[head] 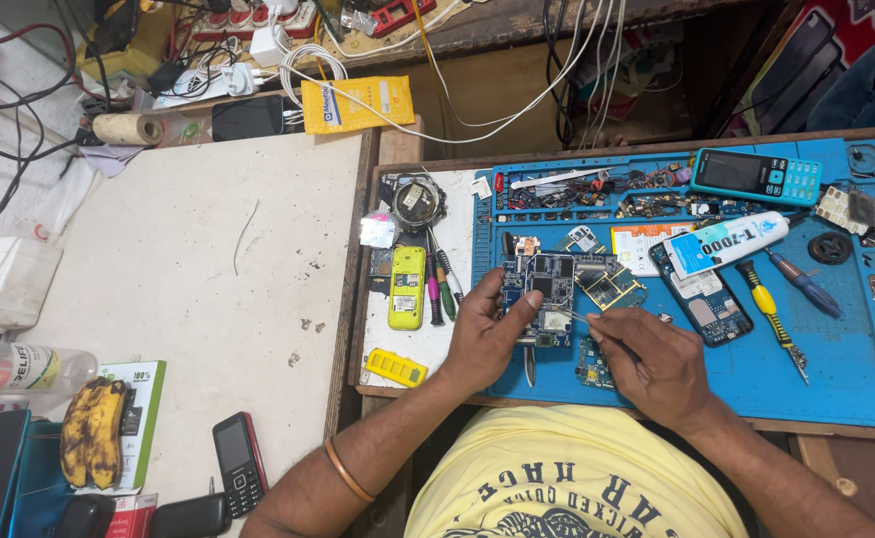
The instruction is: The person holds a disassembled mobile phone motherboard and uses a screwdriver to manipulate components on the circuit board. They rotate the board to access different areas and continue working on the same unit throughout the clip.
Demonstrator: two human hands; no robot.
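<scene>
My left hand [484, 334] holds a blue circuit board [547, 289] by its left edge, just above the blue work mat [836, 369]. My right hand [656, 364] grips thin metal tweezers [585, 319] whose tip touches the board's lower right part, near a small metal shield. More small boards lie next to it: a gold-patterned one [612, 286] to the right and a green one [592, 364] partly under my right hand.
On the mat lie a teal keypad phone [756, 177], a glue tube [726, 242], an opened phone [706, 299], a yellow-handled screwdriver [771, 314] and a blue pen tool [804, 282]. A yellow phone [407, 287] and several screwdrivers lie left of the mat. Bananas [94, 430] and a black phone [239, 463] rest on the white table.
</scene>
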